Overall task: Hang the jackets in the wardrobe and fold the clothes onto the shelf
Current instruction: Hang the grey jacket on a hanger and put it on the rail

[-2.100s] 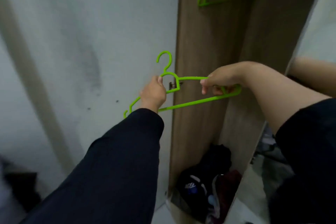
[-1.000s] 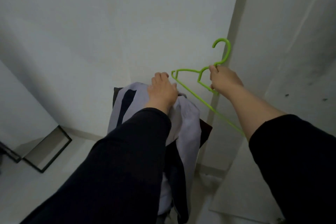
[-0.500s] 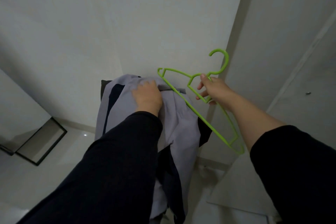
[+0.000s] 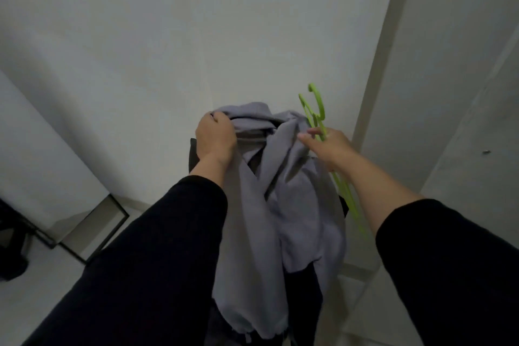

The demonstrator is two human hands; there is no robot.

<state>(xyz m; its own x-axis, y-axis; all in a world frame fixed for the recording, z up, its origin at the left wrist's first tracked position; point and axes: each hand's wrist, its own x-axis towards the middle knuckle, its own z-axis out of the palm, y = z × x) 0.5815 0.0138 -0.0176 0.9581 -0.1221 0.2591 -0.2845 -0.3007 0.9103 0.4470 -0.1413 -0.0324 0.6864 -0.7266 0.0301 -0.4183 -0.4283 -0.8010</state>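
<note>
A grey jacket (image 4: 283, 199) hangs bunched in front of me over darker clothes on a dark chair back (image 4: 192, 154). My left hand (image 4: 214, 137) grips the jacket's upper left edge near the collar. My right hand (image 4: 327, 146) holds a lime green hanger (image 4: 317, 112) just below its hook, seen nearly edge-on, with its forefinger stretched toward the grey fabric. The hanger's lower bar (image 4: 349, 205) runs down behind my right forearm.
White walls fill the background, with a pale vertical strip (image 4: 376, 70) at the right. A black-framed panel (image 4: 92, 233) leans low on the left wall. A dark object (image 4: 11, 250) sits at the far left on the pale floor.
My view swung from the wardrobe to the chair. My left hand let go of the hanger and took hold of the grey jacket, lifting it. My right hand turned the hanger edge-on, closer to the jacket.
</note>
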